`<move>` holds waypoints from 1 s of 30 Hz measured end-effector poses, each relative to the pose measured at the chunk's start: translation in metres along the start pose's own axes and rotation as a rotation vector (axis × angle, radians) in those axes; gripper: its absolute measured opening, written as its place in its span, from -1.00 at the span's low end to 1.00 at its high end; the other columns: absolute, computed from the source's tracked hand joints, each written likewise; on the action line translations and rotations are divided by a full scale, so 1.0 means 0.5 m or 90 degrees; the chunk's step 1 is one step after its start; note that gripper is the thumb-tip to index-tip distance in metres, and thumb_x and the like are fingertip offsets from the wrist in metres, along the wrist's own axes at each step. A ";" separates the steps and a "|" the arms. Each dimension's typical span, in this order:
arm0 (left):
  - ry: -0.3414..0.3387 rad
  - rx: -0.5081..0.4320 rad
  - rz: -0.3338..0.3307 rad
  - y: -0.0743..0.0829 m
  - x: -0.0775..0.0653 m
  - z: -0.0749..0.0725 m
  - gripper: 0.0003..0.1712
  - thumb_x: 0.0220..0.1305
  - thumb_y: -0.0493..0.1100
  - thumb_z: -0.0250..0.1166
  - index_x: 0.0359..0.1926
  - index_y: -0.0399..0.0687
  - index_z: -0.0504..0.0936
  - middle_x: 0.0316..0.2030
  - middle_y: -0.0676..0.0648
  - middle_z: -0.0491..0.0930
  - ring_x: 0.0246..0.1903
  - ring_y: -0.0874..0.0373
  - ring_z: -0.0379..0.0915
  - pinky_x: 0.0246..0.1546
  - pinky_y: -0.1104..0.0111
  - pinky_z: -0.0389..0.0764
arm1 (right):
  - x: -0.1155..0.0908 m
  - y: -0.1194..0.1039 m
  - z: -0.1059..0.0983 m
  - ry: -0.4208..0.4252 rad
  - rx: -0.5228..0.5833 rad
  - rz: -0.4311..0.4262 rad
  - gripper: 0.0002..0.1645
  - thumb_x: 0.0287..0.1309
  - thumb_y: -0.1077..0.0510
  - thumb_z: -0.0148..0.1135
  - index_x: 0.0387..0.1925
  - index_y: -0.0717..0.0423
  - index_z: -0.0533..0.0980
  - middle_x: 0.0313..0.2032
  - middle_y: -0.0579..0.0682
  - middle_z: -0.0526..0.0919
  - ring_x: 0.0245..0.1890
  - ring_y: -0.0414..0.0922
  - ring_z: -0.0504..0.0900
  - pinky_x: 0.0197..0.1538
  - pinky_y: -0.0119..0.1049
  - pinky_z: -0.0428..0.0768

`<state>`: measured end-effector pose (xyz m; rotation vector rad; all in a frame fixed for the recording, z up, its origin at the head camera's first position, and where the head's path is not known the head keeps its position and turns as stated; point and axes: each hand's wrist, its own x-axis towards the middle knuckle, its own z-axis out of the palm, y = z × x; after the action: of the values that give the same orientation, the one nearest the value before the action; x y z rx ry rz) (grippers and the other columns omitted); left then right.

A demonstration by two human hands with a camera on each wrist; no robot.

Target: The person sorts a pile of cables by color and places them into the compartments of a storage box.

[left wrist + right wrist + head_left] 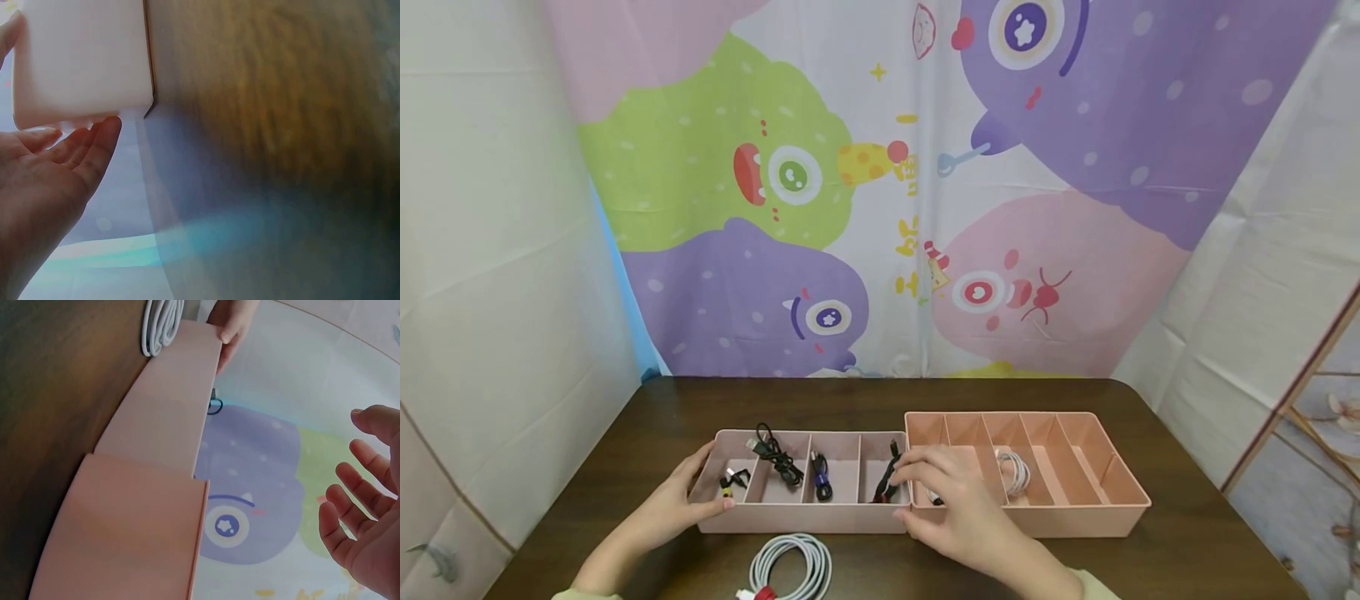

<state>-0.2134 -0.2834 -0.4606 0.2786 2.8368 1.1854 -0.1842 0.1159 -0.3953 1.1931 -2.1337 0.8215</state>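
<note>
My left hand (662, 508) holds the left end of a pale pink organizer box (805, 520), thumb over the front rim and fingers against the end wall. My right hand (958, 512) hovers near where this box meets a peach organizer box (1067, 523); its fingers are loosely bent, with nothing between them in the right wrist view. Inside the pale box lie small black and yellow connectors (727, 487), a black USB cable (782, 463), a bundled dark cable with a blue tie (822, 478) and a black cable with red (889, 475), partly behind my right fingers.
A coiled white cable (1019, 473) sits in the peach box. Another coiled white cable with a red strap (792, 560) lies on the dark wooden table (647, 467) in front of the pale box. Behind the table hangs a cartoon-printed curtain (895, 333).
</note>
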 end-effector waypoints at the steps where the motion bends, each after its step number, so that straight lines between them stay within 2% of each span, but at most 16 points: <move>1: -0.001 0.000 -0.001 0.000 0.000 0.000 0.12 0.11 0.07 0.35 0.45 -0.26 -0.13 0.36 -0.49 -0.08 0.29 -0.48 -0.04 0.09 -0.28 0.23 | 0.000 -0.001 0.002 -0.004 0.005 -0.005 -0.59 -0.15 0.18 0.46 -0.18 -0.08 0.54 -0.05 -0.15 0.53 0.00 -0.18 0.50 0.07 -0.34 0.44; 7: 0.002 0.000 0.002 0.000 0.000 0.000 0.11 0.11 0.07 0.35 0.44 -0.28 -0.12 0.36 -0.49 -0.07 0.29 -0.48 -0.03 0.09 -0.28 0.24 | -0.005 -0.011 0.018 -0.029 0.006 -0.009 -0.61 0.01 0.04 0.40 -0.09 -0.11 0.51 -0.01 -0.16 0.51 0.06 -0.17 0.46 0.05 -0.27 0.48; 13: 0.010 -0.002 0.016 0.001 -0.001 0.000 0.11 0.10 0.05 0.36 0.44 -0.30 -0.10 0.36 -0.49 -0.07 0.27 -0.49 0.00 0.10 -0.27 0.24 | -0.007 -0.020 0.032 -0.045 0.009 -0.026 -0.57 0.03 0.00 0.38 -0.04 -0.07 0.49 0.03 -0.15 0.49 0.04 -0.18 0.48 0.07 -0.28 0.48; 16: 0.011 0.000 0.016 0.002 -0.001 -0.001 0.11 0.10 0.06 0.36 0.44 -0.30 -0.10 0.36 -0.49 -0.07 0.27 -0.49 -0.01 0.09 -0.27 0.24 | -0.009 -0.025 0.039 -0.071 0.019 -0.019 -0.54 0.05 -0.02 0.37 0.00 -0.09 0.48 0.06 -0.18 0.47 0.06 -0.21 0.46 0.00 -0.38 0.49; 20: 0.011 0.003 0.015 0.004 -0.001 -0.001 0.12 0.10 0.06 0.37 0.44 -0.30 -0.10 0.35 -0.50 -0.06 0.28 -0.49 -0.02 0.09 -0.28 0.23 | -0.011 -0.029 0.048 -0.107 0.018 -0.007 -0.48 0.05 -0.06 0.36 0.06 -0.16 0.44 0.09 -0.24 0.45 0.10 -0.27 0.42 0.01 -0.41 0.48; 25: 0.009 0.008 0.008 0.005 -0.001 -0.002 0.12 0.10 0.08 0.36 0.44 -0.30 -0.10 0.36 -0.50 -0.07 0.29 -0.48 -0.05 0.09 -0.29 0.22 | -0.009 -0.030 0.054 -0.163 0.006 -0.010 -0.41 0.03 -0.12 0.36 0.11 -0.20 0.41 0.13 -0.26 0.42 0.15 -0.30 0.38 0.11 -0.31 0.46; 30: 0.006 0.008 0.007 0.004 -0.001 -0.001 0.12 0.10 0.08 0.36 0.44 -0.29 -0.11 0.36 -0.49 -0.07 0.29 -0.48 -0.05 0.08 -0.30 0.22 | -0.005 -0.028 0.059 -0.221 -0.015 -0.044 -0.38 0.07 -0.20 0.29 0.16 -0.20 0.38 0.15 -0.23 0.41 0.16 -0.29 0.38 0.11 -0.23 0.46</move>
<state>-0.2127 -0.2823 -0.4587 0.2893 2.8555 1.1737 -0.1761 0.0896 -0.4132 1.4763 -2.3498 0.5896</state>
